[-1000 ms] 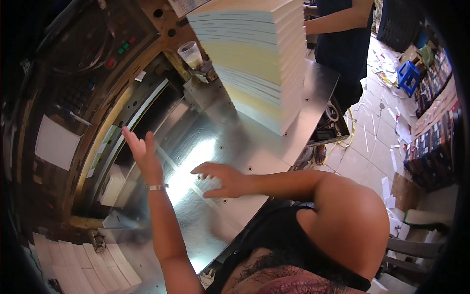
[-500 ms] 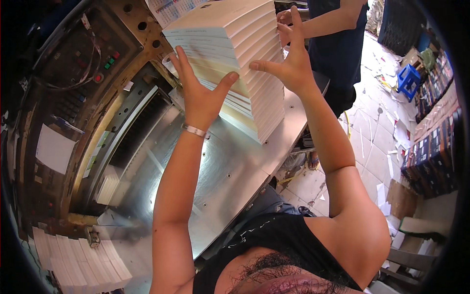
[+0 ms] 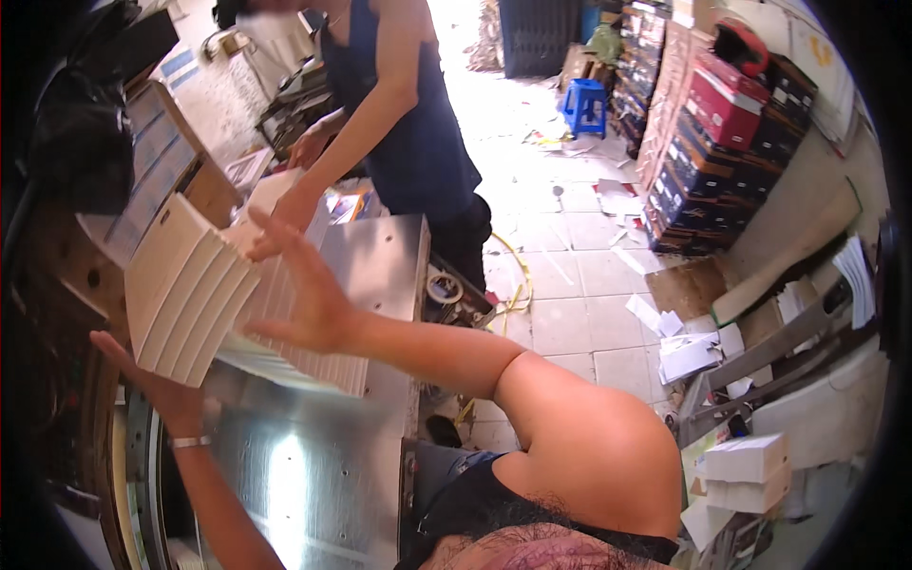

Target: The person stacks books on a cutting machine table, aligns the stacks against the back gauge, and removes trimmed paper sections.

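the left hand is by the low end of a tilted stack of thick books. its fingers reach out, but i can't tell if they grip. the stack is between both hands. a co-worker's hand is near the right hand, whose thumb and fingers are spread apart. more books lie on the shiny metal table. far right is a blue plastic stool.

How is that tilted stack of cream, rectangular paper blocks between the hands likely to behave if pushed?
The tilted stack of cream, rectangular paper blocks is probably heavy for its size, with several thick blocks packed together. They may slide over one another, as no strap shows around them. Leaning, it could tip if pushed.
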Action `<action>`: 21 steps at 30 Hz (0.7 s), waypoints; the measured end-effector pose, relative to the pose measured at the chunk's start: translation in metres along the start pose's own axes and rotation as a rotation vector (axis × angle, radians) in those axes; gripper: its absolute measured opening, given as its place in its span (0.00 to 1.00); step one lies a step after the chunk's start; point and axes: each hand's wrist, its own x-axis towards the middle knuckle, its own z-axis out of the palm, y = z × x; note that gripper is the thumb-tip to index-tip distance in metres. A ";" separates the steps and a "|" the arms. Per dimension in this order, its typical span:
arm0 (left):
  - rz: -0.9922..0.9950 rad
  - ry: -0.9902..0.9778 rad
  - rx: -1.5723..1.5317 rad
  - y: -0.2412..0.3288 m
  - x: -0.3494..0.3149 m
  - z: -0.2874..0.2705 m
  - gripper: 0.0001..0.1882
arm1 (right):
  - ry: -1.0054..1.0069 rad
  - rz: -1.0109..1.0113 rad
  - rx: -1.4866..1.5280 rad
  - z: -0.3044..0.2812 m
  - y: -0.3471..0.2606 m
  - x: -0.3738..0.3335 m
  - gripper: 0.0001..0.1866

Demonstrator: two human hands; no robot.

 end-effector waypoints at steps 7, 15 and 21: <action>0.361 -0.060 0.018 -0.021 0.026 0.000 0.49 | -0.091 0.100 0.307 -0.005 -0.002 -0.007 0.55; 0.416 0.031 -0.299 0.021 0.020 -0.050 0.27 | -0.107 -0.028 0.141 -0.036 -0.022 -0.028 0.65; 0.203 0.018 -0.645 0.036 -0.046 -0.142 0.18 | -0.118 -0.271 0.151 -0.004 -0.048 -0.005 0.65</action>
